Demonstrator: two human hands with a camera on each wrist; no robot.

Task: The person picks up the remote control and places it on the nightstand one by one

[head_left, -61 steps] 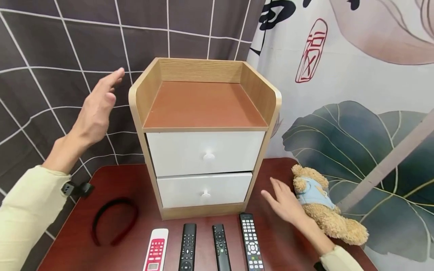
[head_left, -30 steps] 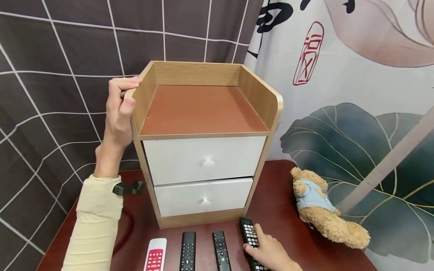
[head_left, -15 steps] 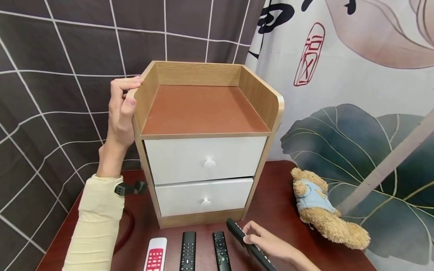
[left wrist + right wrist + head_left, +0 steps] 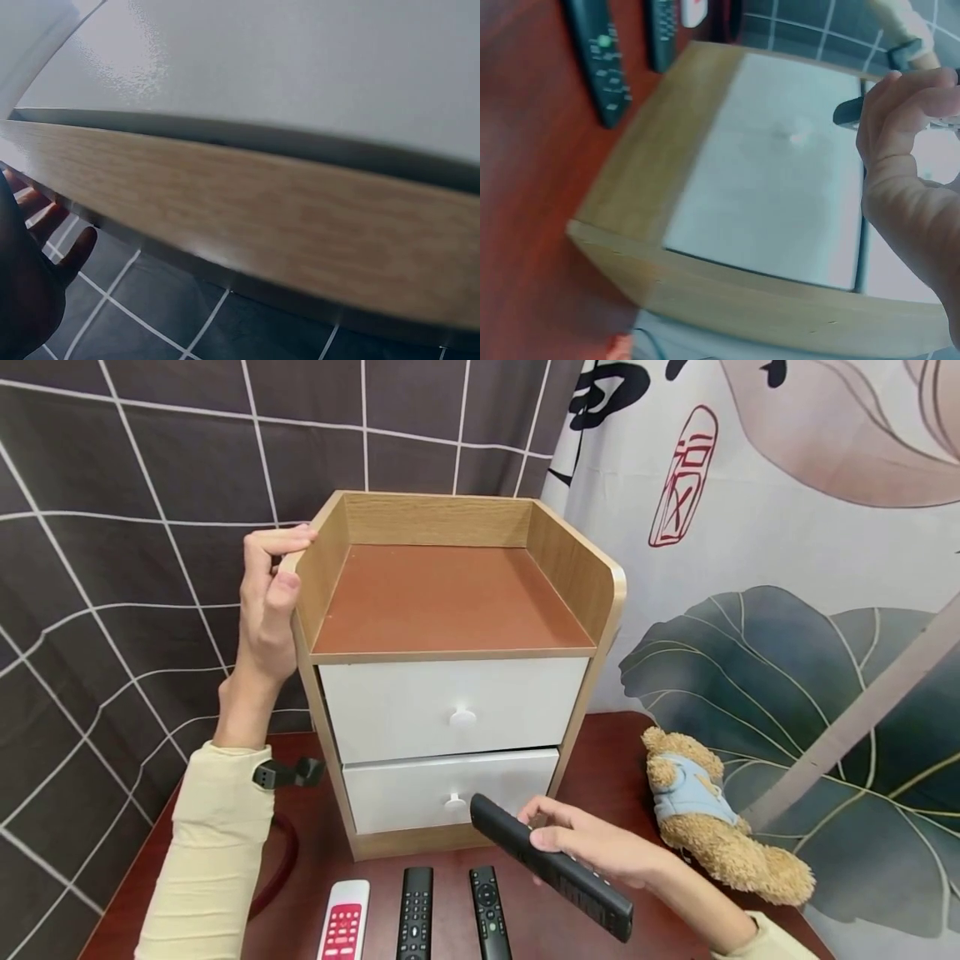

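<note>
A small wooden cabinet (image 4: 450, 602) with a white upper drawer (image 4: 390, 706) and a white lower drawer (image 4: 397, 793) stands on the table. My left hand (image 4: 264, 618) holds the top of its left side panel, fingers over the edge and thumb at the front. In the left wrist view that hand (image 4: 45, 255) shows only partly, beside the wood edge. My right hand (image 4: 600, 843) grips a black remote control (image 4: 551, 868), tilted and raised off the table before the lower drawer. The right wrist view shows the right hand (image 4: 911, 150) with the remote's end poking out.
A white remote with a red face (image 4: 344, 922) and two black remotes, one (image 4: 416, 914) left of the other (image 4: 490, 914), lie before the cabinet. A teddy bear (image 4: 697, 810) lies on the right. A dark red headband (image 4: 279, 868) is partly behind my left forearm.
My left hand came to the cabinet's side panel and stays there. My right hand went to the rightmost remote, picked it up and lifted it toward the lower drawer.
</note>
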